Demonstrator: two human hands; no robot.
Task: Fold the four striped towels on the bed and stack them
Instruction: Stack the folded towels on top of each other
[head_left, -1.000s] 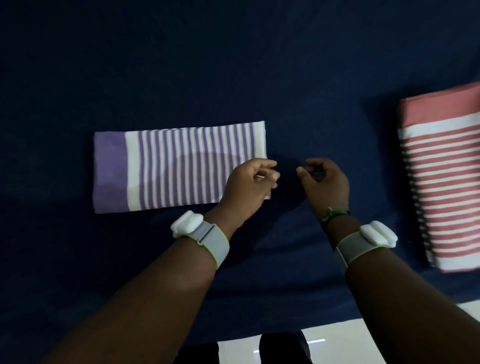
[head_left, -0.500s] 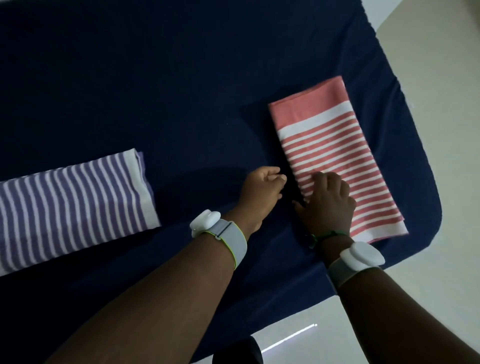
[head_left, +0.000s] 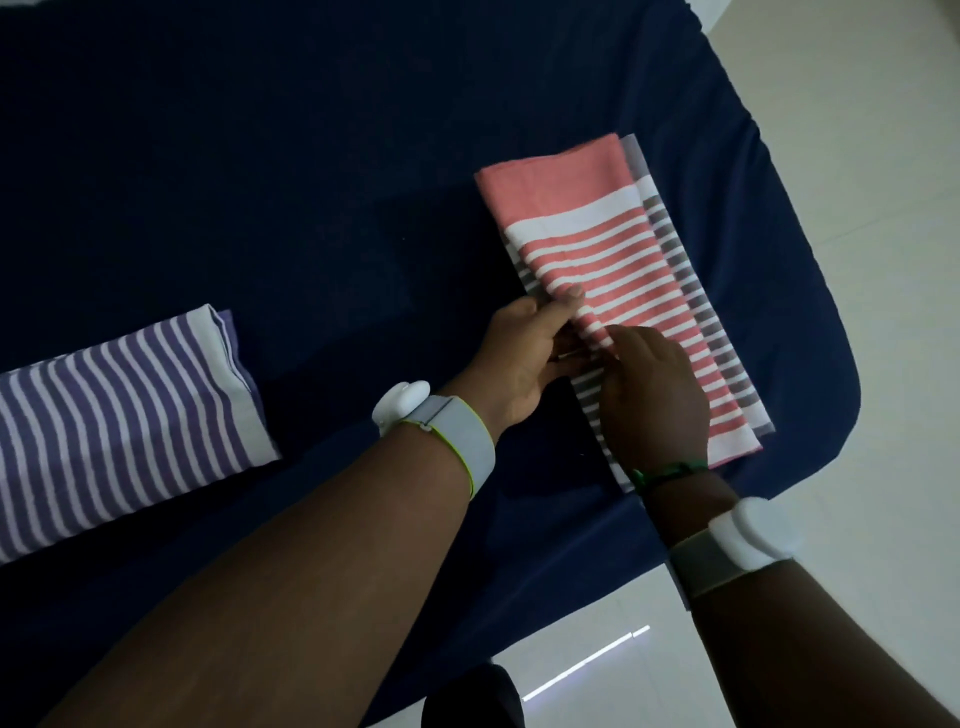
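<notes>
Red towel stack gripped at its left edge

The red towel is pinched by the left hand and grasped by the right hand; a purple towel lies at 9 o'clock.

A pale tiled floor fills the right side and lower right of the frame, with a bright streak of light at bottom centre.

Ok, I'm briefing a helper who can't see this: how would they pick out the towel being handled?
On the dark blue bed, look to its right corner near the pale floor. There the red-striped towel tops a grey-striped towel, and both hands grip its near-left edge; the purple-striped towel lies alone, far left.
</notes>
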